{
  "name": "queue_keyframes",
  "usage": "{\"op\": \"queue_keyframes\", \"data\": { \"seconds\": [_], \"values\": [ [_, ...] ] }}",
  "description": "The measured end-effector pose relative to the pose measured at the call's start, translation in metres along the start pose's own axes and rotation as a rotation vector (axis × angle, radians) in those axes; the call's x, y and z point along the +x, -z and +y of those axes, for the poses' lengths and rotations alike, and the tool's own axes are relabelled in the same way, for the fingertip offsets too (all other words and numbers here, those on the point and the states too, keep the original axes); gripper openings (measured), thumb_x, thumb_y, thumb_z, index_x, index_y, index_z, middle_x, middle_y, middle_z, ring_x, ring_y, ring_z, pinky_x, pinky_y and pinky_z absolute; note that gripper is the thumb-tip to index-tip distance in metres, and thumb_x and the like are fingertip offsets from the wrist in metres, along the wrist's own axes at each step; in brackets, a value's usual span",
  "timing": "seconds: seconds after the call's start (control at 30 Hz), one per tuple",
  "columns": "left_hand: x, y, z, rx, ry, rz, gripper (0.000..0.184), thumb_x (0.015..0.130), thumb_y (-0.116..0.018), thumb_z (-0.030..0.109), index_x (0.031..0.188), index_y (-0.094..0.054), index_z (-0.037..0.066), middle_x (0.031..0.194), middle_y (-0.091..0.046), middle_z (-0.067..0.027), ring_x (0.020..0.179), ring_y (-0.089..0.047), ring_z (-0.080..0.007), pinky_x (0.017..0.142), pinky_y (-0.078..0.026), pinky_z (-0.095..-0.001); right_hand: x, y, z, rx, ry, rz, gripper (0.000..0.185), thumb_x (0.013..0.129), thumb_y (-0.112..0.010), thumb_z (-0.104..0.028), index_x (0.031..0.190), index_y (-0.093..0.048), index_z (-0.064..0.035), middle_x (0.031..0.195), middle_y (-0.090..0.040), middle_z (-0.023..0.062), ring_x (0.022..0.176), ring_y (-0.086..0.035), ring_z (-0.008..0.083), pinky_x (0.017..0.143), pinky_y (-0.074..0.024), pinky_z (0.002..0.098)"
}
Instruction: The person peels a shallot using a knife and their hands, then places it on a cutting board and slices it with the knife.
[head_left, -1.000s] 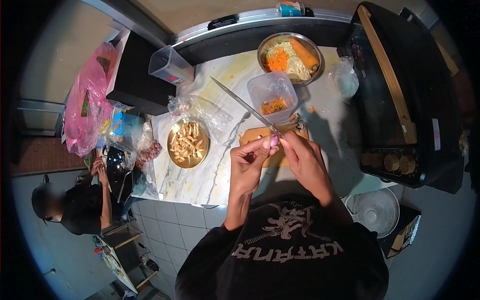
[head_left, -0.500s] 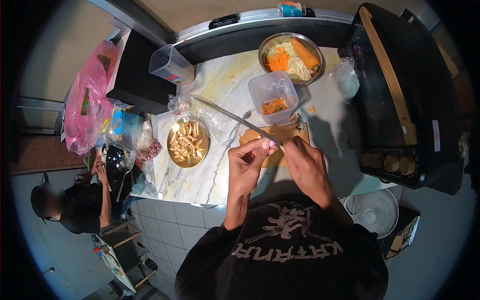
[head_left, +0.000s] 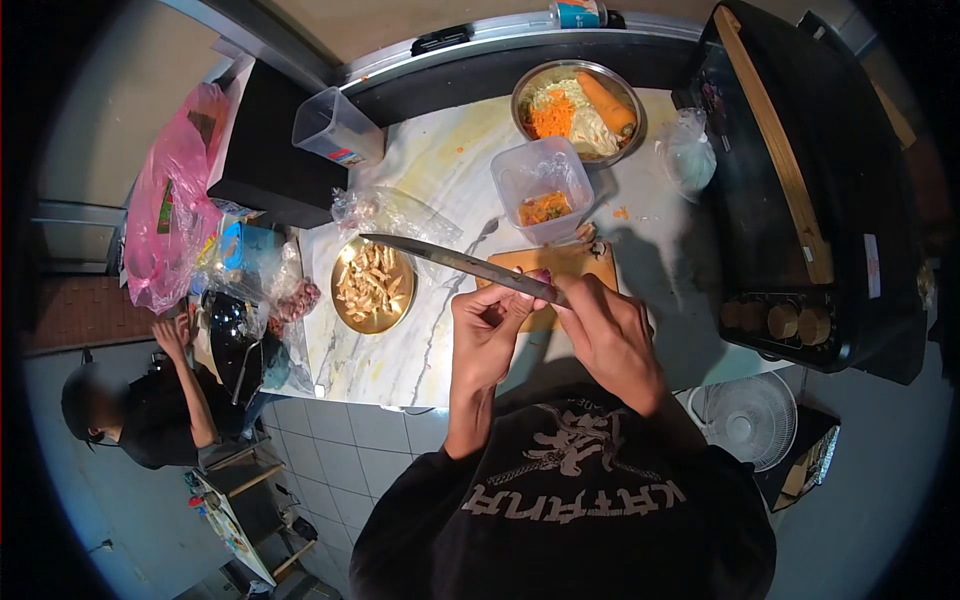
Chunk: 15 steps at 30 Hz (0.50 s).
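My left hand (head_left: 485,335) pinches a small purple shallot (head_left: 541,276), mostly hidden behind the blade. My right hand (head_left: 612,335) is closed round the handle end of a long knife (head_left: 440,258), whose blade points left and crosses over the shallot. Both hands are above the near edge of a wooden cutting board (head_left: 570,262), on which some dark scraps lie at the upper right. Just beyond the board stands a clear plastic tub (head_left: 543,180) with orange food in it. To the left a golden plate (head_left: 402,310) holds pale pieces.
A steel bowl (head_left: 637,135) with carrot and shreds is at the back. A knotted plastic bag (head_left: 688,155) lies near a black oven (head_left: 765,200) on the right. At the left are a black box (head_left: 280,150), a pink bag (head_left: 170,210) and another person (head_left: 165,410) beside a dark pan.
The knife has swung so its tip is lower and nearer the golden plate, its blade flatter across the shallot. The other person's hands have shifted left.
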<state>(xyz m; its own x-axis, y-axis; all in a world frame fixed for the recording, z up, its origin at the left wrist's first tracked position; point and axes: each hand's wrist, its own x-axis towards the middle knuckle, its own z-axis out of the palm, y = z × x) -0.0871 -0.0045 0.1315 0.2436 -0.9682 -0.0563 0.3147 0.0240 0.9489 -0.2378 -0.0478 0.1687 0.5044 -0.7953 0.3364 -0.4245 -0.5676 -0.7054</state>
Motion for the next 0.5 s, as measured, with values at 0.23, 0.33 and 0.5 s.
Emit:
{"op": "queue_keyframes", "data": {
  "seconds": [0.23,0.33,0.5],
  "values": [
    [0.0006,0.0032,0.0029,0.032,-0.019,-0.018,0.017,0.089,-0.060,0.007,0.098,-0.065,-0.006,0.089,-0.067,-0.0100,0.079,-0.061,-0.0117,0.076,-0.050,-0.0249,-0.0022,0.0033,0.0001,0.218,-0.138,-0.042,0.036,0.088,-0.055,-0.009,0.123,-0.045,-0.0053,0.088,-0.061,0.0184,0.074,-0.062,0.0350,0.062,-0.0472,0.0403],
    [0.0008,0.0021,0.0063,0.061,0.010,0.011,0.017,0.089,-0.060,0.008,0.097,-0.065,-0.006,0.086,-0.067,-0.0099,0.078,-0.061,-0.0115,0.076,-0.050,-0.0249,0.0020,0.0030,0.0011,0.291,-0.108,-0.035,0.037,0.088,-0.054,-0.007,0.124,-0.046,-0.0049,0.088,-0.061,0.0183,0.077,-0.062,0.0355,0.063,-0.0470,0.0402],
    [0.0008,0.0037,0.0041,0.063,-0.008,0.001,0.017,0.089,-0.060,0.007,0.098,-0.065,-0.006,0.084,-0.067,-0.0097,0.077,-0.062,-0.0115,0.075,-0.050,-0.0250,-0.0005,0.0029,0.0044,0.375,-0.112,-0.041,0.031,0.088,-0.056,-0.006,0.119,-0.057,-0.0038,0.082,-0.060,0.0157,0.071,-0.060,0.0299,0.064,-0.0465,0.0324]
  ]
}}
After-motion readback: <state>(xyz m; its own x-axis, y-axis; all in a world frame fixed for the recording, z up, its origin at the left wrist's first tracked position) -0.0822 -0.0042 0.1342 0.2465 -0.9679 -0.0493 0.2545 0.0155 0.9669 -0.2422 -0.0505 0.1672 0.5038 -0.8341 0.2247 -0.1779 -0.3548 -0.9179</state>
